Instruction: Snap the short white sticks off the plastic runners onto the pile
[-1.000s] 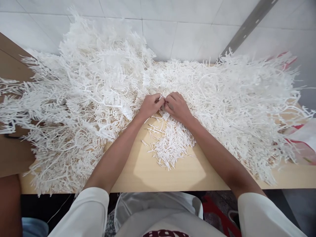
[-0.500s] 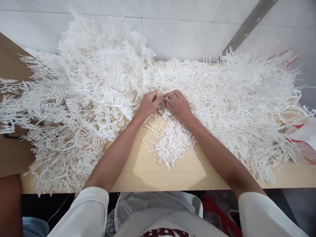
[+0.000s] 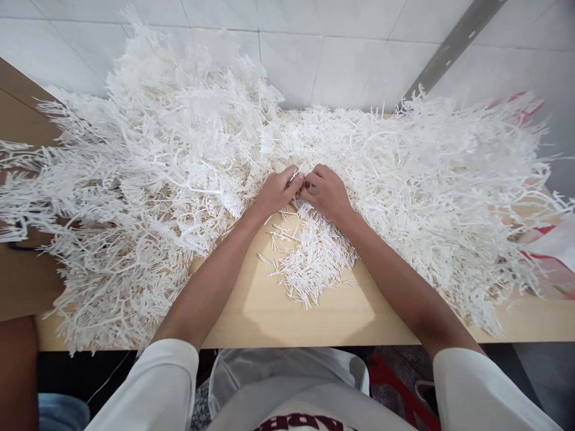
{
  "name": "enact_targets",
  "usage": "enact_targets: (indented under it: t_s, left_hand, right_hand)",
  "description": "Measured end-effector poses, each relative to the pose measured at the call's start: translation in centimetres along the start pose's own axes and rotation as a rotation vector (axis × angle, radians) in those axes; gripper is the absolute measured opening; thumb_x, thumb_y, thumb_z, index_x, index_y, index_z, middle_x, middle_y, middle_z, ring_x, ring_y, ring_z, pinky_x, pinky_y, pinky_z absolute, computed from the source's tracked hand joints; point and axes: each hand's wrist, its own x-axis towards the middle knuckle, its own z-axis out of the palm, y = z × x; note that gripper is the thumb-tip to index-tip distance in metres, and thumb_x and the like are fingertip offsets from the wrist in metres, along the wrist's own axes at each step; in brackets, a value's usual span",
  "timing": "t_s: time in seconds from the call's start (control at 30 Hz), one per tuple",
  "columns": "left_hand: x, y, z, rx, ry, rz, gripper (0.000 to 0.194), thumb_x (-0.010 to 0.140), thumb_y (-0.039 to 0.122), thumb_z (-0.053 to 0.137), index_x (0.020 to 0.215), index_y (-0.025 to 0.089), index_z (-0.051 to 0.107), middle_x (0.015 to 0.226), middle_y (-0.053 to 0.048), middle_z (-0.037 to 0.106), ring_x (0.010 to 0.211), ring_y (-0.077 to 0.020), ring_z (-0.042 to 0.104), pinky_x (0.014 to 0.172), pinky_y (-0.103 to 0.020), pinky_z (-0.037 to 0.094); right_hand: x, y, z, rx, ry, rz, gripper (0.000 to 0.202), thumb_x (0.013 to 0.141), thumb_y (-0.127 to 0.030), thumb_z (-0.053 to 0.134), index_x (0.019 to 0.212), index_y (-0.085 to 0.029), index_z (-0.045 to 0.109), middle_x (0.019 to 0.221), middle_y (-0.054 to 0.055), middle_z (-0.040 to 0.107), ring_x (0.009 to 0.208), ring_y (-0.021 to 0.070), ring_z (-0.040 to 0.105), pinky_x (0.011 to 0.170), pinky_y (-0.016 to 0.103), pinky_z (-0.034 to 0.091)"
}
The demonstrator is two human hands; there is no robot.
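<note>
My left hand (image 3: 279, 190) is closed, pinching a thin white branched plastic piece (image 3: 294, 174) that pokes up from its fingertips. Touching or nearly touching it on the right, my right hand (image 3: 327, 190) has its fingers curled together; whatever is between them is too small to make out. Just below both hands, a small heap of short white sprigs (image 3: 314, 257) lies on the wooden table (image 3: 287, 329). A tall pile of white branching plastic (image 3: 171, 137) rises at the left, and another white pile (image 3: 431, 191) spreads over the right.
Cardboard (image 3: 27, 275) stands at the left edge. A red and white plastic bag (image 3: 550, 263) lies at the far right. Behind the table are a tiled wall (image 3: 291, 60) and a slanting grey metal bar (image 3: 453, 45). Another person's arm (image 3: 18, 371) shows at the lower left.
My left hand has shifted slightly right, closing the small gap to my right hand. The white piece at its fingertips has tilted. My right hand has barely moved.
</note>
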Motion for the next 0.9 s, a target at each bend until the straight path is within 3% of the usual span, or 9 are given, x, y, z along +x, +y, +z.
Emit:
enact_targets:
  t_s: [0.13,0.33,0.5,0.63,0.7,0.73,0.8,0.9]
  left_hand:
    - [0.2,-0.1,0.0,-0.077,0.029,-0.059,0.036,0.094,0.041,0.043,0.066,0.021,0.036,0.053,0.005,0.046,0.051,-0.0095,0.047,0.055,-0.025,0.037]
    - [0.2,-0.3,0.2,-0.064,-0.007,-0.060,0.039,0.095,0.045,0.043,0.065,0.021,0.039,0.051,0.005,0.048,0.050,-0.0097,0.048,0.055,-0.026,0.038]
    - [0.4,-0.9,0.2,-0.177,0.191,-0.194,0.039,0.096,0.050,0.040,0.070,0.021,0.043,0.054,0.004,0.050,0.048,-0.0088,0.050,0.053,-0.025,0.041]
    - [0.4,-0.8,0.2,-0.247,0.153,-0.192,0.038,0.095,0.051,0.044,0.072,0.021,0.048,0.054,0.005,0.051,0.046,-0.0078,0.051,0.050,-0.023,0.041]
    - [0.3,-0.6,0.2,-0.288,0.139,-0.207,0.037,0.095,0.051,0.044,0.075,0.020,0.052,0.052,0.005,0.050,0.044,-0.0072,0.049,0.047,-0.022,0.040]
    - [0.3,-0.5,0.2,-0.305,0.145,-0.218,0.037,0.095,0.051,0.044,0.076,0.020,0.053,0.051,0.005,0.049,0.042,-0.0070,0.048,0.046,-0.022,0.039]
    - [0.3,-0.4,0.2,-0.322,0.157,-0.227,0.037,0.094,0.049,0.046,0.074,0.020,0.054,0.050,0.006,0.049,0.041,-0.0069,0.048,0.046,-0.022,0.039]
    - [0.3,-0.3,0.2,-0.312,0.151,-0.215,0.040,0.092,0.048,0.049,0.064,0.019,0.050,0.049,0.005,0.049,0.043,-0.0076,0.050,0.047,-0.023,0.040]
  right_hand:
    - [0.3,-0.4,-0.3,0.033,0.006,-0.128,0.026,0.091,-0.021,0.042,0.064,-0.022,0.044,0.068,0.002,0.049,0.068,0.0158,0.046,0.066,0.032,0.040]
    - [0.4,-0.1,-0.7,0.157,-0.012,-0.081,0.027,0.090,-0.025,0.042,0.063,-0.023,0.037,0.067,0.001,0.042,0.069,0.0164,0.043,0.067,0.034,0.039]
    - [0.1,-0.4,-1.4,0.311,0.063,-0.082,0.028,0.090,-0.027,0.038,0.064,-0.023,0.029,0.064,0.000,0.036,0.063,0.0144,0.037,0.060,0.033,0.036]
    - [0.1,-0.9,-1.4,0.254,0.058,0.049,0.019,0.088,-0.028,0.044,0.070,-0.023,0.039,0.070,0.001,0.044,0.069,0.0158,0.044,0.064,0.033,0.041]
    - [0.1,-0.9,-1.1,0.217,0.050,0.168,0.004,0.085,-0.026,0.049,0.085,-0.022,0.049,0.084,0.005,0.051,0.080,0.0186,0.050,0.071,0.036,0.045]
    - [0.1,-0.9,-1.0,0.200,0.037,0.197,0.011,0.084,-0.026,0.051,0.094,-0.022,0.051,0.093,0.007,0.053,0.087,0.0206,0.052,0.076,0.037,0.047]
    - [0.1,-0.9,-0.8,0.163,-0.002,0.175,0.025,0.082,-0.027,0.056,0.106,-0.021,0.053,0.105,0.010,0.053,0.099,0.0242,0.052,0.084,0.041,0.047]
    - [0.0,-0.9,-0.6,0.088,-0.057,0.108,0.023,0.083,-0.034,0.060,0.103,-0.021,0.056,0.106,0.010,0.055,0.099,0.0257,0.052,0.084,0.042,0.048]
